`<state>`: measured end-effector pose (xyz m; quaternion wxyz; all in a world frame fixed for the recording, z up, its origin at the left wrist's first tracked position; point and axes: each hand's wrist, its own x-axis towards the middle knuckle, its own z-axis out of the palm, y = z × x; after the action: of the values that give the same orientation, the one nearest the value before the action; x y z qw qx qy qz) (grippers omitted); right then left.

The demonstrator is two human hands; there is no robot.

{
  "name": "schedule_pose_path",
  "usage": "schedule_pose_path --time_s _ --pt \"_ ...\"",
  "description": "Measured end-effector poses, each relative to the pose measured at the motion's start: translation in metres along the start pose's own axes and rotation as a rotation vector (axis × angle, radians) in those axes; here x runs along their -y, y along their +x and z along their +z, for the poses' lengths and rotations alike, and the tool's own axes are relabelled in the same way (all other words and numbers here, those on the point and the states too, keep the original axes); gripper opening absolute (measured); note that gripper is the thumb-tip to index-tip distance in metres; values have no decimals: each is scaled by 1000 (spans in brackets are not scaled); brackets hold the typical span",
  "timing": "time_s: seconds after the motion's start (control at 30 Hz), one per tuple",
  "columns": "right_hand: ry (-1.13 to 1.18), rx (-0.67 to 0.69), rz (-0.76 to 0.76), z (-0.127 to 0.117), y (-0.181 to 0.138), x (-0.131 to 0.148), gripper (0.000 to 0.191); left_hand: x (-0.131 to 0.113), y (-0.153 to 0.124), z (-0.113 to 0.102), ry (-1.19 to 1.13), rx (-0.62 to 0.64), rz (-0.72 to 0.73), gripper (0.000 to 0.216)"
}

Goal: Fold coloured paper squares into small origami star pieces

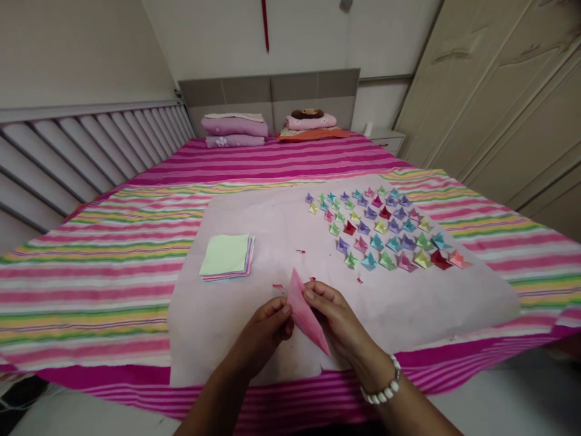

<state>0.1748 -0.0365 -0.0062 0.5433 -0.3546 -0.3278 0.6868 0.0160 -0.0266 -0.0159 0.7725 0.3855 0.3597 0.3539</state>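
Forearms [218, 393] nearest the camera rise from the bottom border of the view, which cuts both off. Panelled cabinet doors [503, 91], far beyond the right hand [330, 310] and to its right, are cropped at the border too. A patch at the bottom, between the forearms, is too dark to make out. Some fingers of the right hand and of the left hand [269, 324] are hidden behind a folded pink paper [305, 315]; its far side is out of sight, and whether its lower tip touches anything is hard to tell.

Around the hands spreads a striped bedcover [104, 260], running away to a grey headboard [313, 88] well ahead of them. On it, beneath both hands, lies a large pale sheet [258, 212]. Ahead and to the left of the left hand, near it, sits a squared stack of paper [226, 255], pale green on top. Ahead and to the right of the right hand, many small folded paper shapes [381, 227] stand in uneven rows. Red scraps [278, 286] lie just ahead of the fingers.

The right hand, a white beaded bracelet [384, 393] at its wrist, pinches the pink paper's right edge between thumb and fingers. The left hand, loosely curled, pinches the left edge, so the paper slants between the two.
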Motion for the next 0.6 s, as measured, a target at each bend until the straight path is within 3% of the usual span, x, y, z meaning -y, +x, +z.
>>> schedule_pose_path --time_s 0.4,0.53,0.6 --pt "-67 -34 -1 1 2 4 25 0 -3 0 84 38 -24 22" --pt "-86 -62 -58 0 1 5 22 0 -3 -1 31 51 -27 22" --pt "-89 -57 -108 0 0 5 29 0 -3 -2 5 62 -28 21"
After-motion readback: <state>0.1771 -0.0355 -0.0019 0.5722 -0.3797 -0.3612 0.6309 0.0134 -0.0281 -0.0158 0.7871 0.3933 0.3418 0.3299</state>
